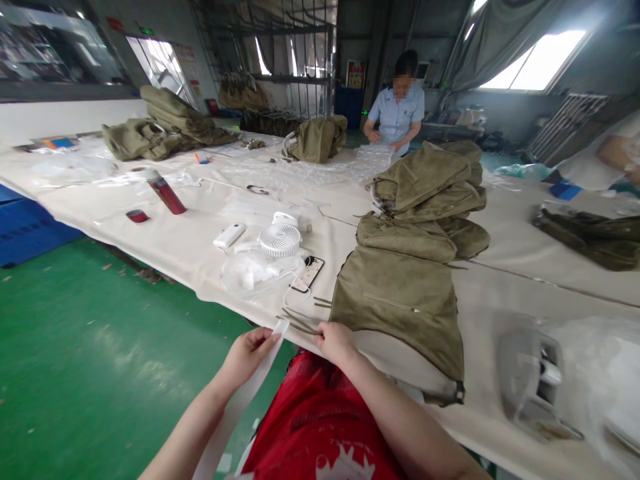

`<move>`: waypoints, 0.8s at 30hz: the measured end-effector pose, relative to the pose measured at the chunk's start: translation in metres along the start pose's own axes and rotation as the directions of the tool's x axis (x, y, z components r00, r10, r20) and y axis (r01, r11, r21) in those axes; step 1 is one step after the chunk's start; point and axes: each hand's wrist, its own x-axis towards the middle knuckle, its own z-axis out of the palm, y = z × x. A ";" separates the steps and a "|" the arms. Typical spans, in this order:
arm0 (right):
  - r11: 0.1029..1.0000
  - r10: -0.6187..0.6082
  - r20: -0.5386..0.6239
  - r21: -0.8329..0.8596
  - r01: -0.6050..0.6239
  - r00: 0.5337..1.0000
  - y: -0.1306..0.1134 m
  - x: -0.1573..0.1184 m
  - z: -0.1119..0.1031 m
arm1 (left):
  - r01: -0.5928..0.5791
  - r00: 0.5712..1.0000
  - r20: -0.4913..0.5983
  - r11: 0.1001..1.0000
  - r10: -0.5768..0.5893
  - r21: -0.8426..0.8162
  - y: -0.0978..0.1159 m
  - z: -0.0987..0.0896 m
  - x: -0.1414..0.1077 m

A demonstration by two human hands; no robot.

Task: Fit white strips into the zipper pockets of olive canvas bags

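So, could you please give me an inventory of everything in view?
cords: a few, dark, at the right hand's fingertips
strip: one, white, hanging from the left hand
bags: several, olive, in groups across the table
fan: one, white, mid-table
phone: one, pale patterned, right of the fan
flask: one, dark red, left of the fan
cup: one, red, beside the flask
plastic: several pieces, clear, scattered
table: one, cream, centre
floor: green, lower left
co-worker: one, light blue shirt, across the table
arm: another person's, far right
garment: red, on the wearer
left hand: one, bare, on the strip
right hand: one, bare, on the cords
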 end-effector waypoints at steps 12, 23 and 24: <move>0.627 0.182 0.069 0.760 -0.170 0.981 0.037 -0.046 0.027 | -0.006 1.000 -0.003 1.000 0.006 0.027 -0.014 0.005 -0.015; 0.133 0.023 0.455 0.881 -0.454 0.890 0.020 -0.073 0.025 | -0.154 0.984 0.118 0.973 0.134 0.174 -0.009 0.014 -0.028; 0.072 0.016 0.461 0.885 -0.461 0.887 0.020 -0.073 0.025 | -0.164 0.981 0.133 0.969 0.141 0.184 -0.011 0.014 -0.029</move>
